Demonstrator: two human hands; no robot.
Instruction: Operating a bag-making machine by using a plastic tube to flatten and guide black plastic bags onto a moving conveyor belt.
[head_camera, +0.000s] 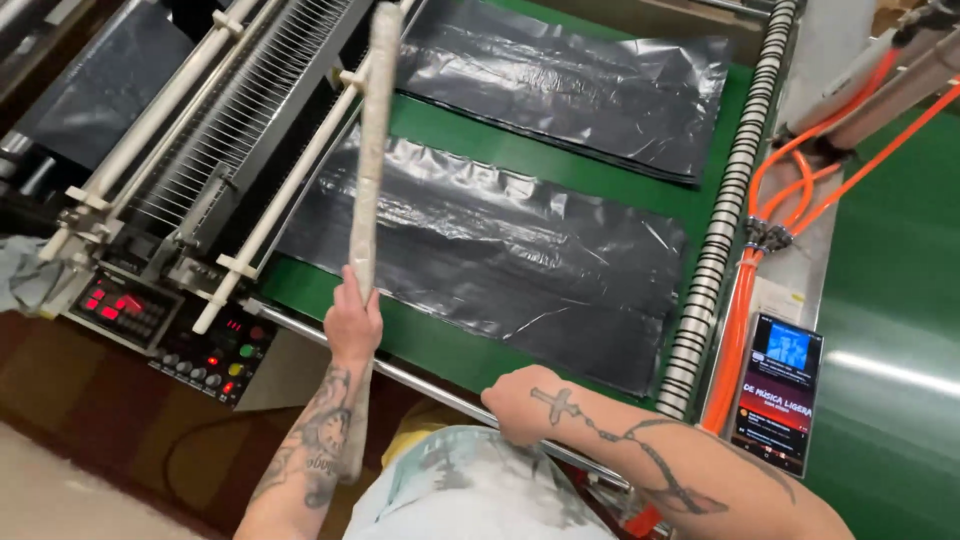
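— What have you got hold of there?

— My left hand (352, 322) is wrapped tight round a long pale stick (368, 150), low on its shaft, so it stands nearly upright over the near black plastic sheet (490, 250) on the green belt (440, 345). My right hand (520, 402) is curled into a fist against the metal rail (420, 385) at the worktop edge; I cannot tell whether it grips anything.

— How would you handle it well?

— I'd judge a firm grip low down, with the tip clear of the white rods (300, 170) beside it.

— And the stick itself?

— Slim, straight, wrapped in pale, mottled film, with a short tail below my fist.
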